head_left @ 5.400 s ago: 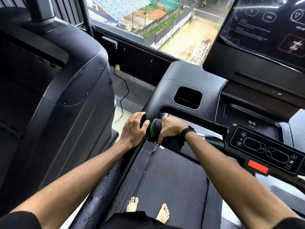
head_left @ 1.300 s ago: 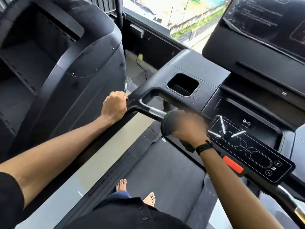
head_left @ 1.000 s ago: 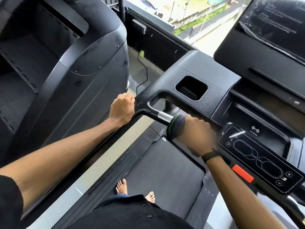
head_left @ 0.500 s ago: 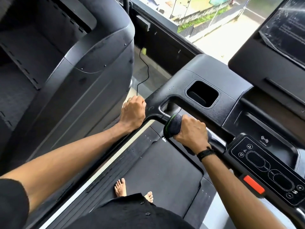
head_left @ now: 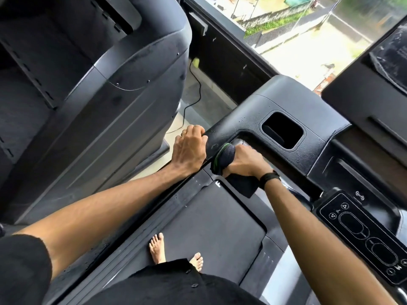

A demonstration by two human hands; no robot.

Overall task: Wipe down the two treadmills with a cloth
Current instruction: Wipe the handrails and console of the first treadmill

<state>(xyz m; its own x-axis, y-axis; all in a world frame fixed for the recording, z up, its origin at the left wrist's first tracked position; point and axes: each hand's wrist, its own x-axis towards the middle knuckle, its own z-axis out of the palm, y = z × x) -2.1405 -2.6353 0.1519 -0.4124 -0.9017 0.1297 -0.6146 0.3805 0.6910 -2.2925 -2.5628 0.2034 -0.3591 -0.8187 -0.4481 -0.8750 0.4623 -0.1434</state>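
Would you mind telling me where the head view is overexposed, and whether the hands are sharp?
Head view: the window at top right is washed out by daylight; the dark treadmill console looks dim but legible; left hand and right hand are sharp, unblurred.

**Dark cloth on black treadmill handlebar**

Dark, green-edged microfibre cloth (head_left: 224, 156) bunched around the handlebar at the left corner of the black plastic treadmill console (head_left: 248, 111), loose end hanging below. Second black treadmill housing (head_left: 123, 89) alongside, to the left.
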